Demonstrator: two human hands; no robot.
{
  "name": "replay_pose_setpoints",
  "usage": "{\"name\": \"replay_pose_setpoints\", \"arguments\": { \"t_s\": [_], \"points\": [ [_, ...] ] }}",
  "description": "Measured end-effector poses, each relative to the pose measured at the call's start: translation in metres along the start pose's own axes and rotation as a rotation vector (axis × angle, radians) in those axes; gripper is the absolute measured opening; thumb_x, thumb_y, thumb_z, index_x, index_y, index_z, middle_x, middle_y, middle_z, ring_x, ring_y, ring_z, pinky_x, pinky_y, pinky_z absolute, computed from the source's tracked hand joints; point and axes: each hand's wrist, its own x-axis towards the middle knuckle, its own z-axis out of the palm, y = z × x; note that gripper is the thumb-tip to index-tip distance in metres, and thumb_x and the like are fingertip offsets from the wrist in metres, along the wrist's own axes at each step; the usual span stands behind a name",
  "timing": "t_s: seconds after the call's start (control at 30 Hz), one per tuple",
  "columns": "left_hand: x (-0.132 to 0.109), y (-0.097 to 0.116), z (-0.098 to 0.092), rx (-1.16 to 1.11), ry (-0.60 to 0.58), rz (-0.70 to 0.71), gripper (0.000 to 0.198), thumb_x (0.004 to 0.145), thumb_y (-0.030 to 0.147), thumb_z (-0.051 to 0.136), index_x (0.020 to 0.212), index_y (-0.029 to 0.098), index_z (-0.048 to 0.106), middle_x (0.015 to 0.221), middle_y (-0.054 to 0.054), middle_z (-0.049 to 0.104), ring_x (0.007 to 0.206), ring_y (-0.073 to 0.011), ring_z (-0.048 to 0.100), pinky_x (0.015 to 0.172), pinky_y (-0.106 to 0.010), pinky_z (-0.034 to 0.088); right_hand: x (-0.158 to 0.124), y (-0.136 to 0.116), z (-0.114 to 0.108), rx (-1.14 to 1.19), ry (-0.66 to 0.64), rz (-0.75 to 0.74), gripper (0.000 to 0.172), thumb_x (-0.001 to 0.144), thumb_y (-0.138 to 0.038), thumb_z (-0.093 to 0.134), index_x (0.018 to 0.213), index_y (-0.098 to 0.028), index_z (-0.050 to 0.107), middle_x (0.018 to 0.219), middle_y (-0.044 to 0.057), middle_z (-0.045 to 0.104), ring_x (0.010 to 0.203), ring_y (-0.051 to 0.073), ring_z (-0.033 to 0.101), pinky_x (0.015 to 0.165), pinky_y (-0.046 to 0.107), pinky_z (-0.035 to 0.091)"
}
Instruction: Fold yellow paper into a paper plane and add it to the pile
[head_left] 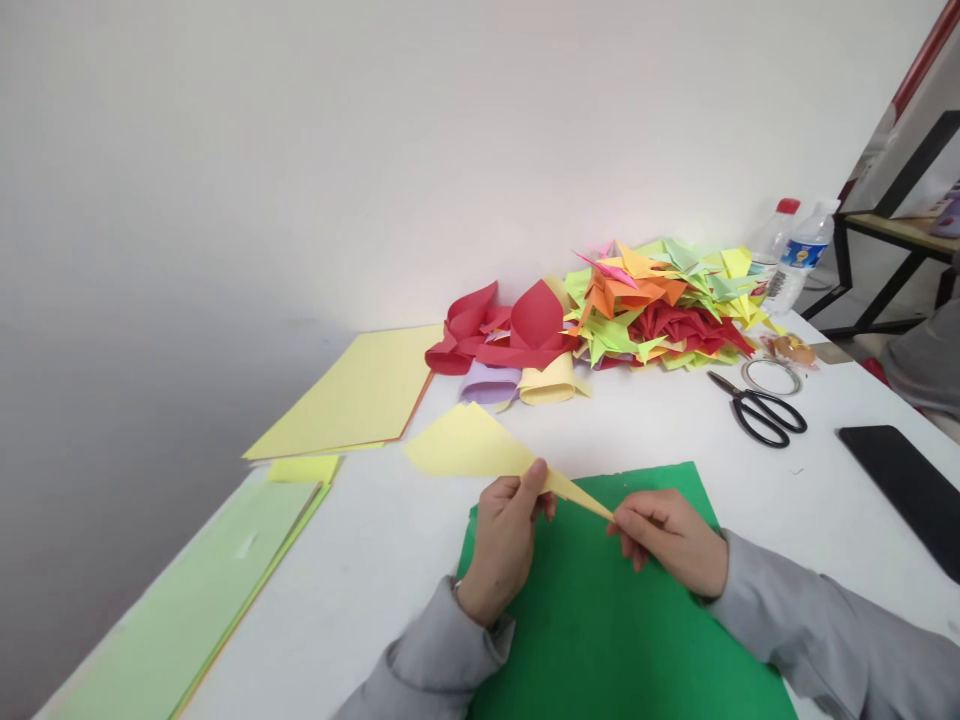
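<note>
A folded piece of yellow paper (472, 443) is held above the table, wide at its left end and narrowing to a thin point at the right. Around its middle, my left hand (506, 535) is closed, thumb on top. My right hand (667, 535) pinches the narrow tip between thumb and fingers. Below both hands lies a green sheet (600, 620), flat on the white table and partly covered by my sleeves.
Red paper shapes (525, 325), rolled purple and yellow paper, and a heap of colourful folded paper (660, 300) stand along the wall. Paper stacks (360, 390) lie left. To the right are scissors (761, 408), a tape roll (771, 376), bottles (802, 255) and a black phone-like slab (904, 490).
</note>
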Motion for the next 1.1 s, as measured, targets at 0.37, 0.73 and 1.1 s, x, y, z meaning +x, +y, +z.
{"name": "replay_pose_setpoints", "arguments": {
  "t_s": [0.37,0.73,1.1],
  "points": [
    [0.002,-0.004,-0.003,-0.073,-0.086,-0.028,0.054,0.073,0.065,0.062,0.046,0.019,0.052,0.045,0.001,0.048,0.048,-0.0129,0.043,0.054,-0.027,0.037,-0.002,-0.001,-0.003,0.051,-0.026,0.056,0.038,0.077,-0.053,0.062,0.068,-0.016,0.063,0.052,-0.002,0.057,0.041,0.008,0.051,0.041,0.019,0.039],
    [-0.016,0.011,0.002,0.075,-0.57,-0.008,0.051,0.076,0.061,0.059,0.046,0.019,0.057,0.046,-0.001,0.052,0.047,-0.0137,0.045,0.051,-0.026,0.035,-0.003,-0.008,0.001,0.115,-0.113,0.033,0.048,0.079,-0.064,0.059,0.074,-0.017,0.062,0.059,-0.002,0.058,0.048,0.009,0.051,0.045,0.021,0.039],
    [-0.02,0.007,0.008,-0.251,-0.797,-0.218,0.043,0.071,0.055,0.073,0.082,0.015,0.065,0.07,-0.001,0.058,0.062,-0.0129,0.052,0.062,-0.024,0.042,-0.002,0.0,0.008,0.114,0.014,-0.027,0.05,0.069,-0.065,0.069,0.066,-0.019,0.05,0.054,-0.006,0.048,0.048,0.008,0.042,0.047,0.023,0.035]
  ]
}}
